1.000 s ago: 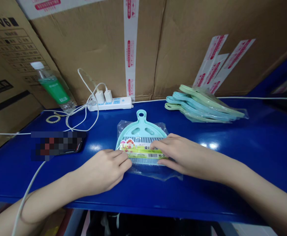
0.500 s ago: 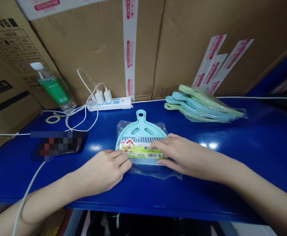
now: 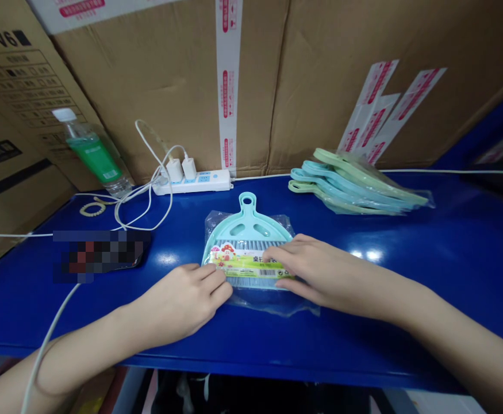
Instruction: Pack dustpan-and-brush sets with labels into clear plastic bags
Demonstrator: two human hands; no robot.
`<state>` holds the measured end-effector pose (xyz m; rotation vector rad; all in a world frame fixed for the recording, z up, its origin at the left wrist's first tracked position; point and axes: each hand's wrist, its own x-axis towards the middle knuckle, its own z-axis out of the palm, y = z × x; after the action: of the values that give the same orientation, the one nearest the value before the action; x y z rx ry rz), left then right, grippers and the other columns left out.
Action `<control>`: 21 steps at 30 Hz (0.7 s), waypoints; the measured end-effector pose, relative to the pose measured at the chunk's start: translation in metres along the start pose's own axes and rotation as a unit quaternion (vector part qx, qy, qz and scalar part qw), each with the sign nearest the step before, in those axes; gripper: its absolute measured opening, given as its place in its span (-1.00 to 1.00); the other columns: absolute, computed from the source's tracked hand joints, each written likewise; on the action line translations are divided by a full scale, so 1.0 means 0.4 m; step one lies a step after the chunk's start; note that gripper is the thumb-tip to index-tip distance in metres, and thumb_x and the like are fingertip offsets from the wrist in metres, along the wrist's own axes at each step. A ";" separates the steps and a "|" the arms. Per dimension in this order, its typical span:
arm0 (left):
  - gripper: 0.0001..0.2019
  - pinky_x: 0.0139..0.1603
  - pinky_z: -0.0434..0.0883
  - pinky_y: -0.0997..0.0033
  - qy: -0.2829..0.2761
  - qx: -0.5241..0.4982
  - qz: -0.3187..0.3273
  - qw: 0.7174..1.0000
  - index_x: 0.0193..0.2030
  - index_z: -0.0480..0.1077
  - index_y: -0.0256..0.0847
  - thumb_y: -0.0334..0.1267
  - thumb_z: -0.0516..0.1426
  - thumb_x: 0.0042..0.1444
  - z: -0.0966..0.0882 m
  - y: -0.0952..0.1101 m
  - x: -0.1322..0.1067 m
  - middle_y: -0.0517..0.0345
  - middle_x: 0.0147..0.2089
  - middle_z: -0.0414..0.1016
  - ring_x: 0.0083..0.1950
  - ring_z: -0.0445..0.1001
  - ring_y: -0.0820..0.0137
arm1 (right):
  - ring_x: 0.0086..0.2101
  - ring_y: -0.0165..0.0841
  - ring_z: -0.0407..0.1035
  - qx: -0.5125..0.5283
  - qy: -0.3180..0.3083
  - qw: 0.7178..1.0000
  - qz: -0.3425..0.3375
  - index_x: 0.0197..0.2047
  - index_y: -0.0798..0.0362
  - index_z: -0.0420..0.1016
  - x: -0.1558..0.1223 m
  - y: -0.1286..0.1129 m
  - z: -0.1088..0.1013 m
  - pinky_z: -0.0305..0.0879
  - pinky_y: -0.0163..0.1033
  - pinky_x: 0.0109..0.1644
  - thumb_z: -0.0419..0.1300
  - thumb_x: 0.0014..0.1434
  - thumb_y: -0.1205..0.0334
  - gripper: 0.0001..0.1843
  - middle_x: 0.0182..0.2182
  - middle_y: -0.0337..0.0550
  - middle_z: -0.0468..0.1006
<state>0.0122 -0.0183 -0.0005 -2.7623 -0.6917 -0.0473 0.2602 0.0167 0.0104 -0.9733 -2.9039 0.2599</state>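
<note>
A light-blue dustpan and brush set (image 3: 251,227) in a clear plastic bag lies flat on the blue table, its handle pointing away from me. A printed label with a mushroom picture wraps across the grey-blue bristles. At its lower left corner, my left hand (image 3: 197,296) is closed on the edge with curled fingers; the fingertips are partly hidden. From the other side my right hand (image 3: 320,270) grips the right edge, index finger and thumb lying over the label and bristles. Its other fingers are hidden.
Several bagged green and blue dustpans (image 3: 354,184) are stacked at the back right. A white power strip (image 3: 208,181) with chargers and looped cables, a green-labelled bottle (image 3: 96,158), a beaded bracelet (image 3: 92,209) and a blurred-out phone-like object (image 3: 134,253) are on the left. Cardboard boxes (image 3: 165,86) stand behind.
My left hand's fingers have shifted very slightly at the corner of the set. The right hand and the dustpan set stay in place.
</note>
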 end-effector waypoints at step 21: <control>-0.93 -0.43 0.37 0.38 0.011 0.003 0.003 1.000 -0.35 0.25 -0.22 -0.45 0.04 0.10 0.003 0.000 0.001 0.16 -0.38 0.43 -0.39 0.42 0.34 | -0.26 -0.22 0.45 -0.011 -0.010 1.000 0.001 -0.05 0.10 0.37 0.002 -0.001 0.001 0.28 -0.12 -0.14 0.14 0.19 0.35 -0.77 -0.25 -0.05 0.58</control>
<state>0.0124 -0.0181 -0.0016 -2.7542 -0.6762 -0.0735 0.2593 0.0166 0.0101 -0.9842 -2.9304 0.2388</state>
